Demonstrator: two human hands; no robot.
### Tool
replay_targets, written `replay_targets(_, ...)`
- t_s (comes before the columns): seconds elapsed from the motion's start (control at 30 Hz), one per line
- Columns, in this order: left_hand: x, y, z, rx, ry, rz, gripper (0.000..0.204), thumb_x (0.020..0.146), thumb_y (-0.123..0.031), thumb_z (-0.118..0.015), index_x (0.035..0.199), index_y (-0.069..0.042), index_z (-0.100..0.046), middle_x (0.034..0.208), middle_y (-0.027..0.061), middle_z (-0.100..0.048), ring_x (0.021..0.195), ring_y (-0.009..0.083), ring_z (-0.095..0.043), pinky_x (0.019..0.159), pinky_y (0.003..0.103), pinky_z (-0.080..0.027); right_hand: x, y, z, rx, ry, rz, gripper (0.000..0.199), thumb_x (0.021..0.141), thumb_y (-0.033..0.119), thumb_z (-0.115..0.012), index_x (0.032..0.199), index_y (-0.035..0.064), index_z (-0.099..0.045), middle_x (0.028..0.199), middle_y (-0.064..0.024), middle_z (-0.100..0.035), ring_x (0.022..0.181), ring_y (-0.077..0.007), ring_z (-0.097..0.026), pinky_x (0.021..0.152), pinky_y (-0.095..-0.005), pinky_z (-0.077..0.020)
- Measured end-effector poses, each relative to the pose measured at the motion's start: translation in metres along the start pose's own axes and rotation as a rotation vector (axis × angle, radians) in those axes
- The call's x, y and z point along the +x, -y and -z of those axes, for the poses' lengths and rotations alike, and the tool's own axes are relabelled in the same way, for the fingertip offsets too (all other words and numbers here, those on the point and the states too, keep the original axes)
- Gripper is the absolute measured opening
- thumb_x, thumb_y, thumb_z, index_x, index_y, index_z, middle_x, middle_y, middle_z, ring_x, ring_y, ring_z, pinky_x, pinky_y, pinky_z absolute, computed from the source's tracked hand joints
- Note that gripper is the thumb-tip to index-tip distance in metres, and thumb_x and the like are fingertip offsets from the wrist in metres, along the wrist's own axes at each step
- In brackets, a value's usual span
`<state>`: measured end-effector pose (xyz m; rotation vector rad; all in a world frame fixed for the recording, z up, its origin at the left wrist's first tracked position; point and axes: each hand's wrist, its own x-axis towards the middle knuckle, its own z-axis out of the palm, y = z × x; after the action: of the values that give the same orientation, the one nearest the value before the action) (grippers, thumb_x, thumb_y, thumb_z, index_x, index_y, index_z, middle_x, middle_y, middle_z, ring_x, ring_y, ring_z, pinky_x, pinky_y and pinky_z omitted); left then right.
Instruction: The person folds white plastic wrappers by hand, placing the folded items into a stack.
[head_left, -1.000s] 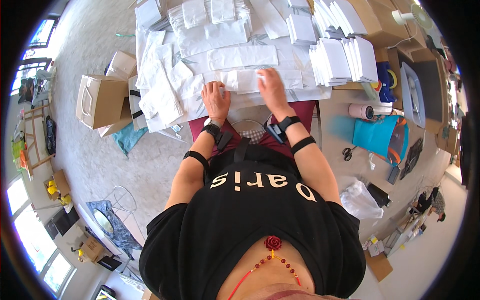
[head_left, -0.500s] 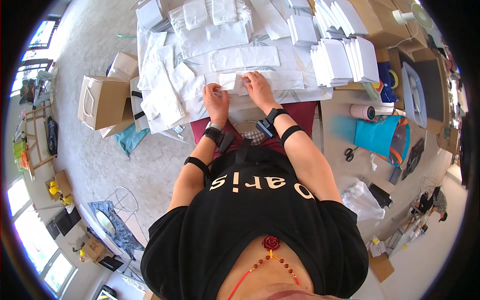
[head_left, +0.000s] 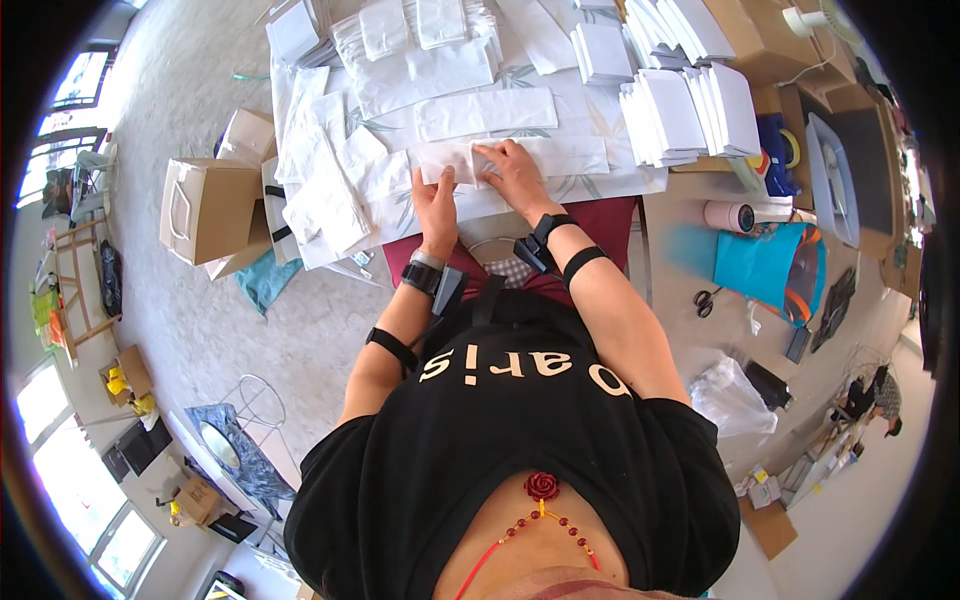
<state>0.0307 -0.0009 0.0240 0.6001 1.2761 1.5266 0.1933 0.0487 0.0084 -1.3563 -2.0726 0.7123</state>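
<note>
A long, thin white plastic bag [head_left: 575, 156] lies crosswise at the near edge of the table in front of me. Its left part is a see-through layer [head_left: 447, 158] with a line across it near my right fingertips. My left hand [head_left: 436, 212] grips the lower left corner of this bag, with the thumb on top and the fingers at the edge. My right hand [head_left: 515, 180] lies on the bag, index finger and thumb stretched apart and pressing by that line. Just beyond lies another flat white bag [head_left: 487, 115].
The table bears a pale leaf-patterned cloth [head_left: 600, 192]. Loose white bags [head_left: 325, 205] lie at the left and a pile of bags [head_left: 425, 78] farther back. Stacks of white folded pieces [head_left: 668, 115] stand at the right. Cardboard boxes [head_left: 212, 213] flank the table's left side.
My left hand has turned more upright, its thumb and index farther apart. The bag's left part now lies flatter and spread out between my hands. My right fingers have opened out.
</note>
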Motion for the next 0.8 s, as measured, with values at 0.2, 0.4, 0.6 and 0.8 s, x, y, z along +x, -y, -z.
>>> replay_targets(0.2, -0.003, 0.006, -0.014, 0.022, 0.058, 0.004, 0.030, 0.102, -0.014, -0.066, 0.122, 0.003, -0.051, 0.095, 0.0035, -0.068, 0.081, 0.0063, -0.059, 0.069, 0.024, -0.048, 0.000, -0.001, -0.001, -0.030, 0.001, 0.018, 0.057, 0.079, 0.019, -0.085, 0.133, 0.0161, -0.069, 0.104, -0.0091, -0.060, 0.099, -0.0292, -0.061, 0.089, -0.0406, -0.0520)
replay_targets(0.4, -0.001, 0.015, -0.024, 0.100, 0.122, -0.035, 0.023, 0.102, -0.012, -0.063, 0.119, 0.000, -0.054, 0.091, 0.0018, -0.063, 0.077, 0.0054, -0.054, 0.063, 0.025, -0.045, -0.001, -0.001, -0.002, -0.036, -0.002, 0.003, 0.056, 0.079, 0.019, -0.085, 0.132, 0.0154, -0.069, 0.106, -0.0101, -0.060, 0.100, -0.0300, -0.061, 0.090, -0.0410, -0.0523)
replay_targets(0.6, -0.001, 0.009, -0.031, 0.377, 0.142, -0.017, 0.023, 0.100, -0.013, -0.066, 0.115, 0.001, -0.055, 0.092, 0.0055, -0.063, 0.077, 0.0077, -0.056, 0.064, 0.026, -0.046, -0.001, -0.009, 0.001, 0.009, 0.012, 0.026, 0.064, 0.079, 0.010, -0.082, 0.140, 0.0083, -0.061, 0.118, -0.0138, -0.062, 0.109, -0.0324, -0.062, 0.096, -0.0417, -0.0527)
replay_targets(0.8, -0.006, 0.000, -0.045, 0.669, 0.317, -0.128, 0.050, 0.098, -0.028, -0.072, 0.129, 0.007, -0.055, 0.122, 0.0308, -0.064, 0.115, 0.0349, -0.065, 0.095, 0.042, -0.051, -0.014, -0.027, 0.037, 0.371, 0.024, -0.276, 0.048, 0.093, 0.004, -0.064, 0.140, 0.0003, -0.055, 0.120, -0.0204, -0.070, 0.103, -0.0315, -0.071, 0.090, -0.0395, -0.0568)
